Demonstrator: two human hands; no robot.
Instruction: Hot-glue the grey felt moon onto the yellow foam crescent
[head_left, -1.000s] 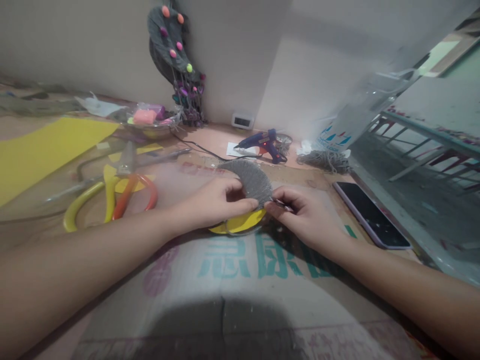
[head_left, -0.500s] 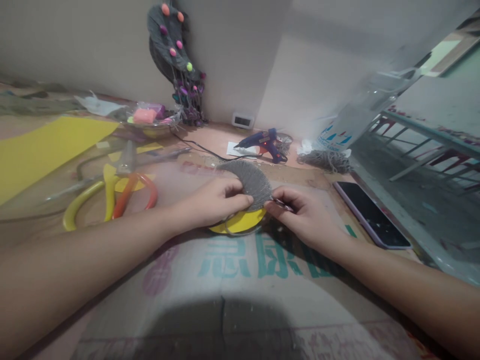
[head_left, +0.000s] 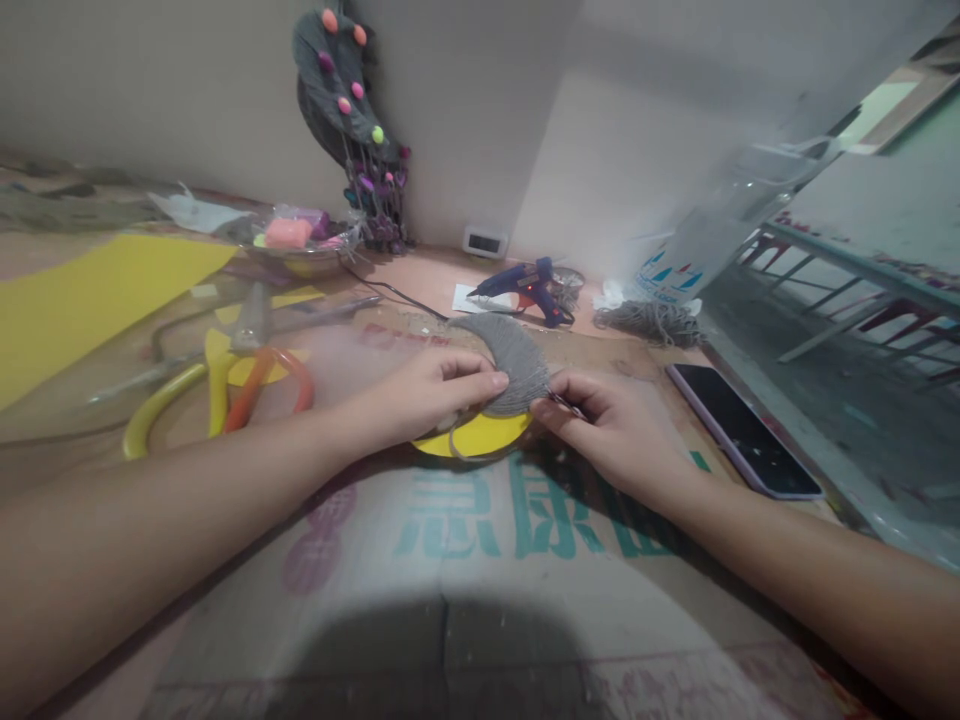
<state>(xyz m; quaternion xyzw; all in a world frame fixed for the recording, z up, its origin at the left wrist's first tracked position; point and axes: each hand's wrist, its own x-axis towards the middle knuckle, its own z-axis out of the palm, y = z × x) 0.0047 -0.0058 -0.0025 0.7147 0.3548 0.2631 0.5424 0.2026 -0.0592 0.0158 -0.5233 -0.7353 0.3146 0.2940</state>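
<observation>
A crescent moon cutout [head_left: 480,436] of yellow card lies just above the cardboard, its upper part wrapped in grey yarn [head_left: 513,362]. The lower part shows bare yellow, with a loose strand looping across it. My left hand [head_left: 442,388] grips the crescent's inner side, thumb on top of the yarn wrap. At the right edge, my right hand [head_left: 589,415] is closed in a pinch by the wrapped part; a small dark bit shows between its fingers, probably yarn, though most is hidden.
Scissors [head_left: 217,385] with yellow and orange handles lie left, near a yellow sheet [head_left: 97,300]. A blue glue gun [head_left: 525,288] stands behind. On the right are a phone [head_left: 742,428], a grey yarn bundle [head_left: 652,322] and a plastic bottle [head_left: 712,230]. A decorated grey moon [head_left: 337,100] hangs behind.
My left thumb has slid back and up along the wrap. The crescent has shifted slightly, and the loose strand on the yellow part now curves higher. My right hand stays nearly still.
</observation>
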